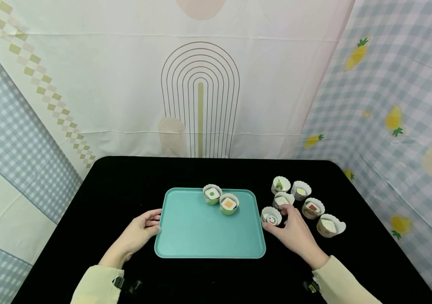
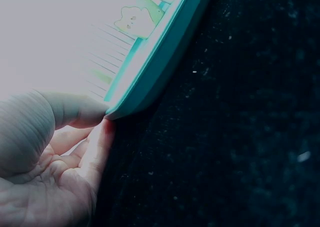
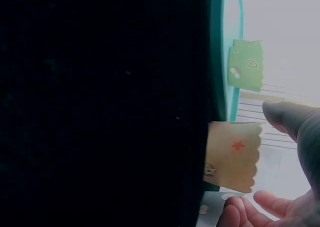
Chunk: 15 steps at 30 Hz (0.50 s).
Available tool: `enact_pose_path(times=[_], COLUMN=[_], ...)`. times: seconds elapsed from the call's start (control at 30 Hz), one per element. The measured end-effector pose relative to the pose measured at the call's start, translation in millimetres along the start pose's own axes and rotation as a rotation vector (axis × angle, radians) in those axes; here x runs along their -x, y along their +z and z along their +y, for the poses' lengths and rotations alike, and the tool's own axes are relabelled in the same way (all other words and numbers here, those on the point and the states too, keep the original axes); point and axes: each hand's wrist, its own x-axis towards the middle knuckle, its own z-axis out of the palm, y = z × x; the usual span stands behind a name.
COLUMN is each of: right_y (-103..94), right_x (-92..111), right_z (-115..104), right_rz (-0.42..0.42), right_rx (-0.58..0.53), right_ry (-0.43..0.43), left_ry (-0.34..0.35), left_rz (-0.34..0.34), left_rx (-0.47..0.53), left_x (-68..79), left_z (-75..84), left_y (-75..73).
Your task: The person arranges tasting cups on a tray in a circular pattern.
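Observation:
A turquoise tray [image 1: 210,240] lies on the black table. My left hand [image 1: 139,232] pinches its left rim between thumb and fingers; the left wrist view shows the thumb [image 2: 82,109] at the edge. Two green paper cupcake cups stand at the tray's back: one with a green dot [image 1: 212,194], one with an orange square [image 1: 229,204]. My right hand [image 1: 293,232] is over a beige paper cupcake cup [image 1: 270,216] with a face-like picture, just right of the tray. Thumb and fingers are spread on either side of that cup [image 3: 232,157]; the thumb looks apart from it.
Several more cupcake cups stand at the right: one with a green tree [image 1: 280,185], one with a yellow mark [image 1: 301,191], one with a red mark [image 1: 313,208], a plain white-topped one [image 1: 330,226], and another [image 1: 283,200] behind my right fingers. A patterned curtain [image 1: 124,93] hangs behind the table.

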Motion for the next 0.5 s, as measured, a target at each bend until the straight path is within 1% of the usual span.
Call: enact_pose_path(times=[0.27, 0.5], right_y=[7.3, 12.2], right_x=[-1, -1], right_z=[5, 9], right_rz=[0.013, -0.01], right_rx=[-0.068, -0.086], right_ry=[-0.001, 0.023], left_ry=[0.007, 0.004], left_rz=[-0.002, 0.002], left_rx=[-0.004, 0.005], left_x=[0.0, 0.8], left_z=[-0.6, -0.8], left_y=[0.9, 0.6])
